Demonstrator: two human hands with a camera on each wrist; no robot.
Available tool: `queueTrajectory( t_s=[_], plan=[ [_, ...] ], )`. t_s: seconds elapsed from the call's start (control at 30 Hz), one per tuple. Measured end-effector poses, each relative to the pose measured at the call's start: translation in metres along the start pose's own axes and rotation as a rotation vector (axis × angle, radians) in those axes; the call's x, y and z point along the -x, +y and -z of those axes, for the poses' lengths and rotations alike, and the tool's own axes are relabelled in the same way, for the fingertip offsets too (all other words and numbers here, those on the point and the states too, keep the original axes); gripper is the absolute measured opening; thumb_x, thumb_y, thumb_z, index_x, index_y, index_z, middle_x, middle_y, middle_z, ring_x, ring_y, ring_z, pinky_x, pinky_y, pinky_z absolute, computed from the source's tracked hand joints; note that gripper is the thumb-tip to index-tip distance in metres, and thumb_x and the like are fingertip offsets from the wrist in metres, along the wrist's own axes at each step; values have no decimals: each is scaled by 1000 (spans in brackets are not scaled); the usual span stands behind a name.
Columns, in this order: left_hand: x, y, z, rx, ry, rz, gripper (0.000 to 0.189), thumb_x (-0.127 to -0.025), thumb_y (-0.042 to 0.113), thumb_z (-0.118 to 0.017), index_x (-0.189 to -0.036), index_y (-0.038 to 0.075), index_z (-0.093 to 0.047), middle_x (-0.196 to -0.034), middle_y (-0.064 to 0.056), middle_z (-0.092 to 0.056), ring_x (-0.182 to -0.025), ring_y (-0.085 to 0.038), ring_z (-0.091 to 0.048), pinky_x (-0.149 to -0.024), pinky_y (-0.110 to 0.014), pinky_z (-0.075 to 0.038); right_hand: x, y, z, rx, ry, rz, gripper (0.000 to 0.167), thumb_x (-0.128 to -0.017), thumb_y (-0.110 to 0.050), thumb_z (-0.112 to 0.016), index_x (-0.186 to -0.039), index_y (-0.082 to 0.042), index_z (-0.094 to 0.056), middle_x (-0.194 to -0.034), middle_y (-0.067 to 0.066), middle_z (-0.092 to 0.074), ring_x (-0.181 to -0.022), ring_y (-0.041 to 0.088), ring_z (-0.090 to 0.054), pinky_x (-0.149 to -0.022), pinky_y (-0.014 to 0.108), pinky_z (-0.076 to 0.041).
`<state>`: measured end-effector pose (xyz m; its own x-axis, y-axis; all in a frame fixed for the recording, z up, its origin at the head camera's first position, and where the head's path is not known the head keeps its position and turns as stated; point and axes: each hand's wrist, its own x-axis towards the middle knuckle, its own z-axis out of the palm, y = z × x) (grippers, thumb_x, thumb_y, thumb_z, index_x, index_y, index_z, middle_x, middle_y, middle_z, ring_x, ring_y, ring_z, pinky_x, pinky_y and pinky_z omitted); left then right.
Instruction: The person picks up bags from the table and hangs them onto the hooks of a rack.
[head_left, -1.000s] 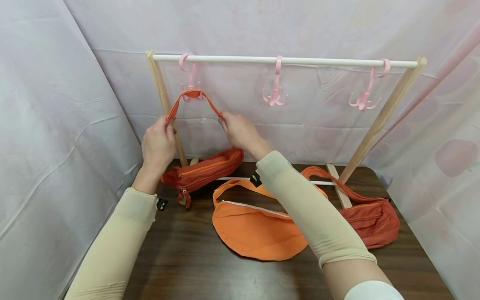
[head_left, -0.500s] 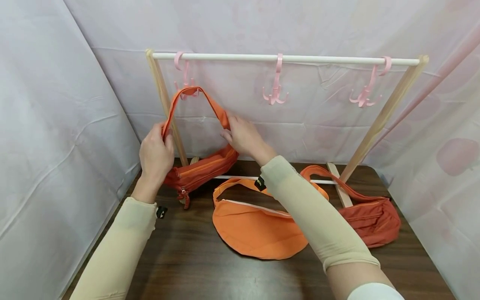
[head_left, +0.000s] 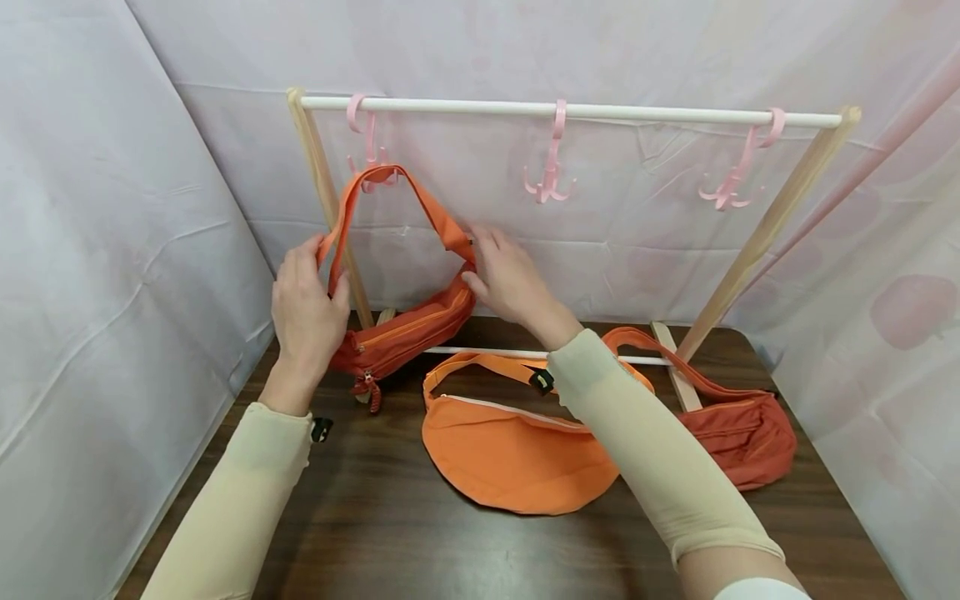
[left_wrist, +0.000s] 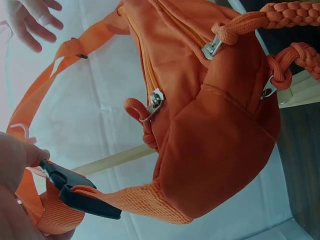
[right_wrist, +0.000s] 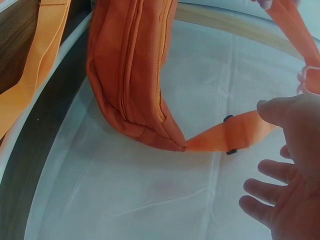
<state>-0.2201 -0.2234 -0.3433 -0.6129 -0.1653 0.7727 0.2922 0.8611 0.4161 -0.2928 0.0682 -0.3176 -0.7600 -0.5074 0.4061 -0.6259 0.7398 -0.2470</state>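
A rust-orange waist bag [head_left: 412, 333] hangs at the left of the rack, low over the tabletop. Its orange strap [head_left: 435, 212] loops up over the left pink hook [head_left: 371, 146]. My left hand [head_left: 303, 308] holds the strap's left side; in the left wrist view its thumb lies at the black buckle [left_wrist: 82, 192] with fingers beneath the webbing. My right hand [head_left: 513, 279] is beside the strap's right side, where it meets the bag. In the right wrist view that hand's fingers [right_wrist: 265, 192] are spread, with the strap passing behind the thumb.
A bright orange half-round waist bag [head_left: 517, 458] lies on the dark wood table [head_left: 360, 517]. To its right is another rust-coloured bag [head_left: 753, 437]. Two more pink hooks, one central [head_left: 551, 171] and one at right [head_left: 735, 179], hang from the white rail [head_left: 465, 106].
My right hand has slid down and right along the strap and let go, fingers spreading. My left hand has moved slightly down and left. The strap rests on the left hook.
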Motion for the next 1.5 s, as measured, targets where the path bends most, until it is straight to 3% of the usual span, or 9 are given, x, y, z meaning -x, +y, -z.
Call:
queueTrajectory(
  t_s=[0.13,0.33,0.47,0.8,1.1,1.33,1.5],
  plan=[
    [2,3,0,-20,32,-37,63,-93,10,-82,-150,7,-54,-136,-22,-60,-118,-46,-57,-91,-62,-45,12,1,7,-26,0,6,75,-104,-29,-70,-165,-7,-32,-159,16,-46,-146,33,-45,-122,49,-33],
    [4,11,0,-26,118,-120,68,-90,14,-83,-150,6,-53,-145,-20,-54,-133,-43,-46,-113,-58,-34,28,5,13,-33,8,13,73,-104,-29,-70,-165,-9,-34,-160,15,-46,-148,34,-43,-120,56,-34],
    [6,20,-2,9,162,-181,65,-91,17,-81,-149,4,-54,-146,-20,-54,-134,-42,-45,-112,-57,-35,36,10,14,-22,17,22,73,-103,-25,-73,-163,-5,-37,-158,17,-48,-147,35,-45,-122,53,-32],
    [15,37,-11,82,152,-310,58,-93,13,-78,-145,1,-55,-146,-23,-54,-136,-45,-47,-117,-56,-32,60,27,16,-3,2,-4,70,-102,-23,-72,-162,-4,-40,-155,17,-51,-142,36,-49,-120,53,-36],
    [32,47,-32,139,39,-454,56,-94,10,-77,-143,-4,-55,-144,-28,-53,-133,-48,-49,-117,-56,-36,80,43,15,0,-45,-57,65,-101,-15,-64,-161,-5,-41,-154,17,-51,-141,36,-50,-118,54,-38],
    [44,57,-51,191,-74,-517,61,-87,2,-82,-143,-2,-56,-141,-25,-55,-127,-46,-54,-110,-55,-44,91,52,11,-10,-105,-111,62,-102,-14,-62,-160,-4,-42,-154,18,-51,-138,37,-52,-116,54,-41],
    [54,64,-67,182,-188,-539,60,-89,5,-83,-143,-1,-57,-142,-23,-56,-128,-41,-56,-107,-52,-49,96,58,4,-29,-168,-154,61,-103,-16,-62,-159,-3,-42,-152,20,-51,-133,37,-56,-111,53,-46]
  ],
)
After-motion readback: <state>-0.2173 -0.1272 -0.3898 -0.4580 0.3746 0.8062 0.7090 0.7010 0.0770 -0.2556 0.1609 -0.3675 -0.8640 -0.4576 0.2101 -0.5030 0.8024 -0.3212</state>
